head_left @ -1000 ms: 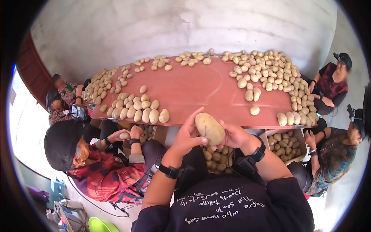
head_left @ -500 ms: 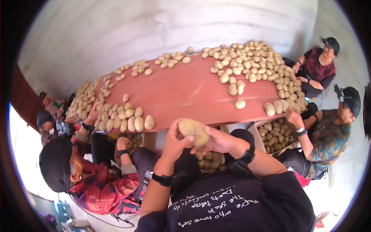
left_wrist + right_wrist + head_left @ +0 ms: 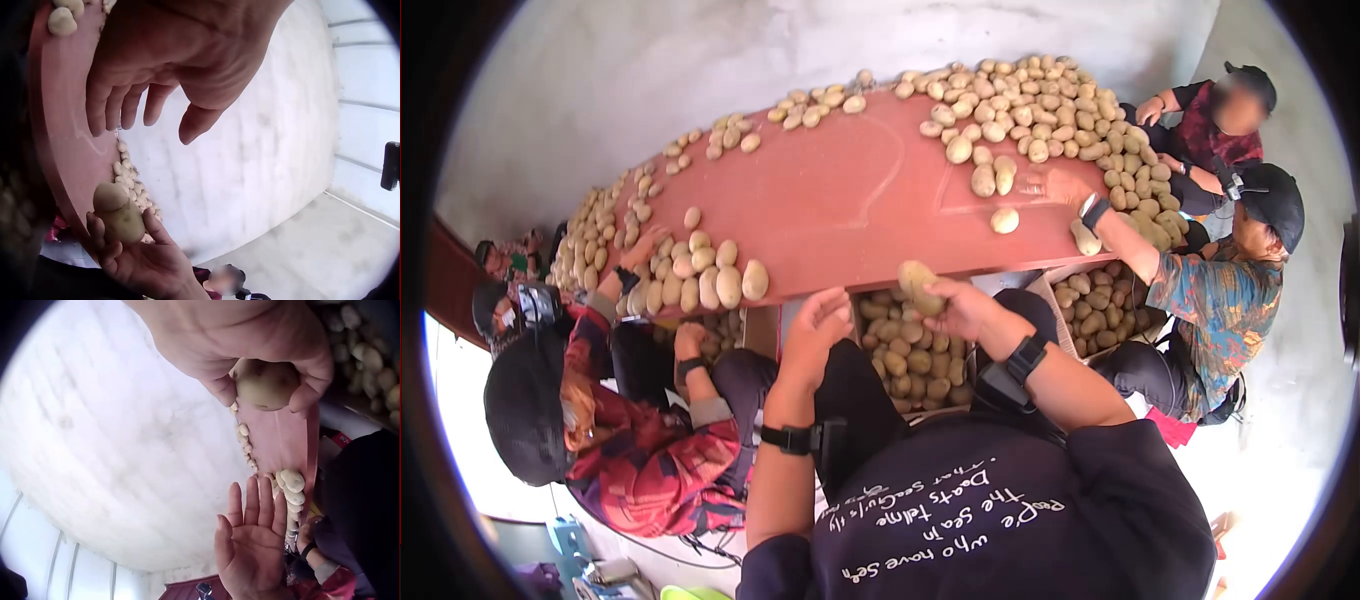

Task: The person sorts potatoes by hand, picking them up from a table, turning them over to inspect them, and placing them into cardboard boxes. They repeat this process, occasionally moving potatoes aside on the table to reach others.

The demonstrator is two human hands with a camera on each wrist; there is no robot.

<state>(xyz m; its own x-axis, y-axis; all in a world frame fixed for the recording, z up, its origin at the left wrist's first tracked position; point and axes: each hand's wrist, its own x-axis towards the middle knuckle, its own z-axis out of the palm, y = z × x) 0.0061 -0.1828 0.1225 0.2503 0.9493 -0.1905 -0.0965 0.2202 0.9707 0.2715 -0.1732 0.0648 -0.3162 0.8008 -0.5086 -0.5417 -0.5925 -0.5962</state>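
Note:
A large, knobbly potato [image 3: 919, 287] is gripped between the thumb and fingers of the right hand [image 3: 965, 308], just off the red table's front edge. The right wrist view shows the thumb and fingers on opposite sides of this potato [image 3: 267, 384]. To its left, the left hand [image 3: 814, 335] is raised with nothing in it, its fingers loosely extended; in the left wrist view the left hand [image 3: 169, 56] has its fingers apart and a gap to the thumb. Below both hands sits a box of potatoes [image 3: 910, 352].
Potatoes [image 3: 1040, 110] lie along the back and right of the red table [image 3: 820, 210], with a tight group [image 3: 695, 272] at front left. People sit at both sides; one's hand [image 3: 1055, 185] reaches over the table at right. Another potato box [image 3: 1100, 305] stands at right.
The left hand has let go of the potato and moved left, away from it. The right hand holds it alone. The person at right has stretched an arm over the table. The view has shifted.

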